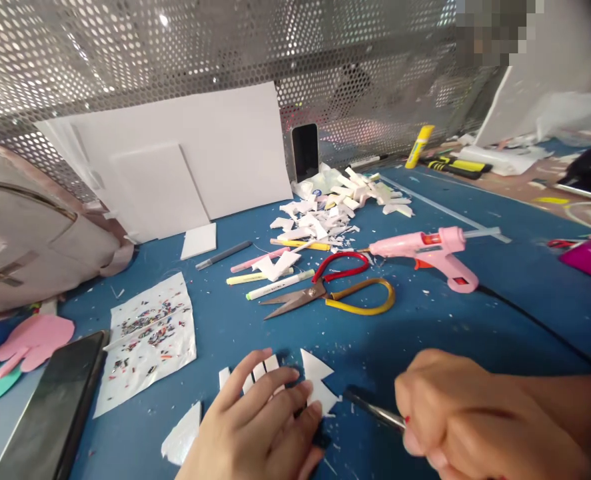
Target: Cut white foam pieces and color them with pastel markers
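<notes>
"White pieces (321, 396) — where?"
"Near side of the scissors (319, 292), under the left hand (258, 417), its fingers loosely spread."
"Right hand (450, 410)?"
"Curled round a metal tool (381, 412) — nearer, right of the scissors."

bare fingers (240, 379), uncovered right forearm (560, 407)

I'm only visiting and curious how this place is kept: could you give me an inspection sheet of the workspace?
Surface: blue tabletop, littered with white bits.
Job's things: white cut pieces under and beside the left hand; slim metal tool in the right hand.
Clutter: offcut pile, markers, scissors with blades parted.
Hands: left over the pieces; right closed around the tool.
Cables: black cord from the pink glue gun.
Surroundings: perforated metal panel behind; white board before it.
</notes>
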Demonstrator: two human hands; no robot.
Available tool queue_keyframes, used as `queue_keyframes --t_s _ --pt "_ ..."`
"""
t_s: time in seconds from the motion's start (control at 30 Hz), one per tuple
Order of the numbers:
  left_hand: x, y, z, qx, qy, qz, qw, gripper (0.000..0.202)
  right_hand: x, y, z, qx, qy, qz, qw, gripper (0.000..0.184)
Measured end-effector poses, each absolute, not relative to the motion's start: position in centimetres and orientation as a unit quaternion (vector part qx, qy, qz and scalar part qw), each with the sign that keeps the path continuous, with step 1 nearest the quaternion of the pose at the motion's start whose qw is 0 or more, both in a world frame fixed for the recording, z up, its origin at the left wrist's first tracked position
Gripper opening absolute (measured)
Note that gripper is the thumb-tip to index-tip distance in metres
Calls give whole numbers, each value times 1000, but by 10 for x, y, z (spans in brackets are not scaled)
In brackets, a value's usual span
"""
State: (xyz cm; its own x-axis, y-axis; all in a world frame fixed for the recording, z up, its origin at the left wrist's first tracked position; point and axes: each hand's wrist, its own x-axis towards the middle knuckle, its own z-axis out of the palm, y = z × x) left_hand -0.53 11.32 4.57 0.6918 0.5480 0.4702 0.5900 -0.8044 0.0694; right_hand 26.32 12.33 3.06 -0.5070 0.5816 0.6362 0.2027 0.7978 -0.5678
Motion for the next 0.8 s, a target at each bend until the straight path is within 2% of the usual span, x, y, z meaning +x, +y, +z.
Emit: queue_keyframes --t_s 0.07,0.23,0.37,0.53,0.67,0.8 --pt "1 114 51 -900 -323 -289 50 16 259 129 37 -219 -820 233 474 17" --pt "14 118 64 -902 -350 -251 -30 11 257 147 45 -146 -822 227 501 13" --pt "22 120 67 -897 -395 -178 -85 34 260 157 55 -85 -849 215 475 10" --pt "24 119 69 -887 -421 -148 -120 42 258 160 67 -61 -857 168 482 7" --pt "22 115 70 -861 -427 -217 -170 58 261 160 64 -35 -865 158 474 10" --pt "25 112 70 -774 -435 -333 -317 65 264 162 56 -34 -896 126 424 14"
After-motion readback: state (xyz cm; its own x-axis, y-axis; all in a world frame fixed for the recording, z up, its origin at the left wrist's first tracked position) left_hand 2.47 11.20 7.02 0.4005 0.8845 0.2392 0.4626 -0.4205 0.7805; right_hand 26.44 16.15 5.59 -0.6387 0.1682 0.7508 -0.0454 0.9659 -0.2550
